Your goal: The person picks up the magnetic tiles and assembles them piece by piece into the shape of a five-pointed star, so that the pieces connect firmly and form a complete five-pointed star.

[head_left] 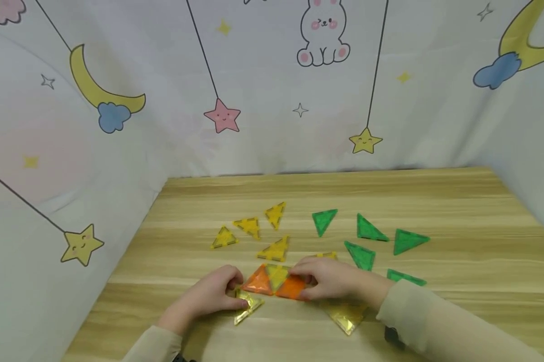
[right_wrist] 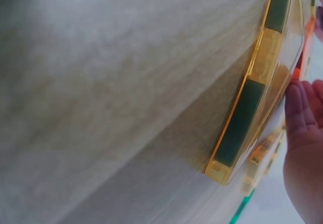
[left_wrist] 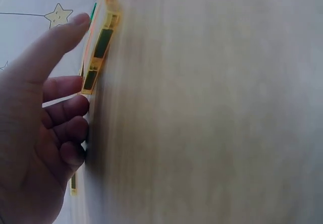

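Note:
My left hand (head_left: 213, 294) pinches a yellow translucent triangle tile (head_left: 251, 304), thumb over its top and fingers curled at its far left side. Just behind that tile sits an orange triangle tile (head_left: 258, 282). A yellow triangle (head_left: 277, 275) fits beside it, point toward me, followed by a second orange triangle (head_left: 291, 288), so the three form a row. My right hand (head_left: 333, 278) grips this second orange tile, fingertips at its far edge and thumb at its near right. A larger yellow tile (head_left: 348, 318) lies below the right wrist; in the right wrist view its magnet-lined edge (right_wrist: 247, 98) looms close.
Several yellow triangles (head_left: 274, 250) lie behind the row, one partly hidden by the right hand (right_wrist: 305, 128). Several green triangles (head_left: 369, 230) are spread at the right. The wooden table (head_left: 199, 196) ends at a patterned cloth backdrop (head_left: 272, 151).

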Demonstrator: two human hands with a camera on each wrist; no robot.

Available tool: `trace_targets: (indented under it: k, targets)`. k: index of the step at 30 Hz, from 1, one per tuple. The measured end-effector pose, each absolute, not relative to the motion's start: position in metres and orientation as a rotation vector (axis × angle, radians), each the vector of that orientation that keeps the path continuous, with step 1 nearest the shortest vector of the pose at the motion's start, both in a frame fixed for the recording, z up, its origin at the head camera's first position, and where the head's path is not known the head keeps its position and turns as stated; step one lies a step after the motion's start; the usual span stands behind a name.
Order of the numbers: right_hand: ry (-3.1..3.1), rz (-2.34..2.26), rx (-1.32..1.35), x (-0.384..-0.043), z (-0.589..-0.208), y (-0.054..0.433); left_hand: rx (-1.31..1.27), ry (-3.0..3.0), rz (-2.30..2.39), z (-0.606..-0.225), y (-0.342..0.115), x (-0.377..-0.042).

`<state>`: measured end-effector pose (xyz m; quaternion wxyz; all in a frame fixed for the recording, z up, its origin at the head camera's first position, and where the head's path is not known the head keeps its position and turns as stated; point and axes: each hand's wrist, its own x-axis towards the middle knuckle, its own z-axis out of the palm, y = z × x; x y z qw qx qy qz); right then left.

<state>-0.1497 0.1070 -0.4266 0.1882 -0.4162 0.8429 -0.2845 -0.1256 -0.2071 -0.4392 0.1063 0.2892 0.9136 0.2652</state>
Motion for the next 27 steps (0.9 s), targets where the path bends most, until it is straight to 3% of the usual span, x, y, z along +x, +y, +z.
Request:
trace_targets:
  k: [27]
  targets:
    - [2.451, -0.704, -1.252, -0.1528, -0.431, 0.1074, 0.799, 2.462, 0.952, -0.4341, -0.2085, -0.129]
